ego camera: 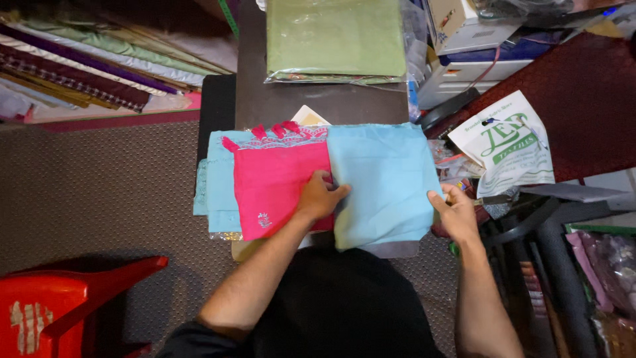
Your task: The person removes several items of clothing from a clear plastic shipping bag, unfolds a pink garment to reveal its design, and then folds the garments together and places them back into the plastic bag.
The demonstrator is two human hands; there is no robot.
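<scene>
Light blue cloth (387, 182): folded flat piece at the near right part of the dark table (291, 99); its near edge overhangs the table's front edge, its right edge lies at the table's right edge.
Pink cloth (275, 182): folded, with a patterned scalloped border along its far edge; touches the blue piece's left edge and lies on a turquoise layer.
Turquoise cloth (215, 179): under the pink piece, showing past it at the table's near left corner.
Left hand (320, 197): palm down on the seam between pink and blue, fingers loosely spread and pressing flat, gripping nothing.
Right hand (456, 212): at the blue cloth's right edge near its front corner, thumb and fingers narrowed in a pinch on that edge.
Green packed fabric (334, 36): in clear wrap at the table's far edge, well apart from the cloths; bare table top lies between.
White printed bag (507, 146): just off the table's right edge, amid clutter close to the right hand.
Red plastic chair (59, 301): off the near left corner, on open patterned floor.
Fabric rolls (93, 63): stacked beyond the far left corner.
</scene>
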